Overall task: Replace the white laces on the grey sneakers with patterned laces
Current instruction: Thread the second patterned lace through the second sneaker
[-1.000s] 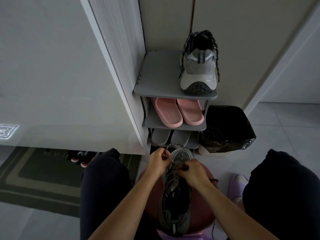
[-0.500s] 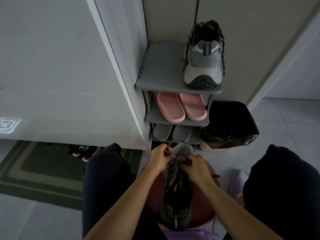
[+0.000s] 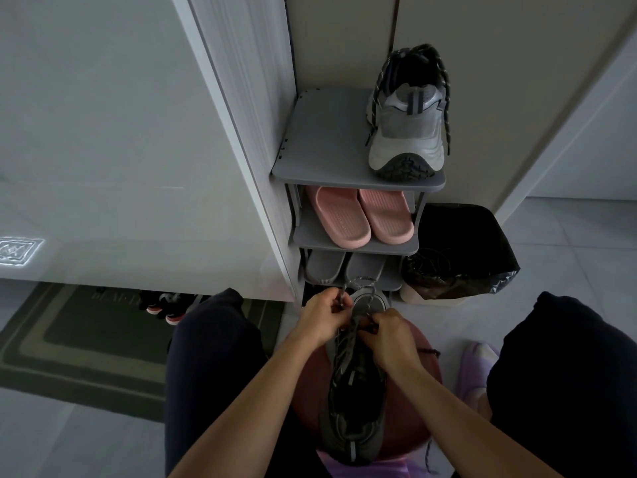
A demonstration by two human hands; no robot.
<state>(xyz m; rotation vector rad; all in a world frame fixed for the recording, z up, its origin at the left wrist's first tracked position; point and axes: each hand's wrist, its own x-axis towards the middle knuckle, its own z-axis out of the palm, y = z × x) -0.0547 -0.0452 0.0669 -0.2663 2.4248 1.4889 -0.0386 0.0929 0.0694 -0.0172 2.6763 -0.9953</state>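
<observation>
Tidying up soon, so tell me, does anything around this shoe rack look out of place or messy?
One thing: the sneaker on the top shelf sits alone, its patterned lace untied, ends dangling down both sides. Its mate lies between the knees, left hand and right hand pinching its lace.

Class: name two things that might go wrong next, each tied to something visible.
The left hand and right hand pinch only the lace; the sneaker rests on the rounded red stool and might slide off.
The shelf sneaker sits at the front edge, laces dangling; a snag might topple it.
</observation>
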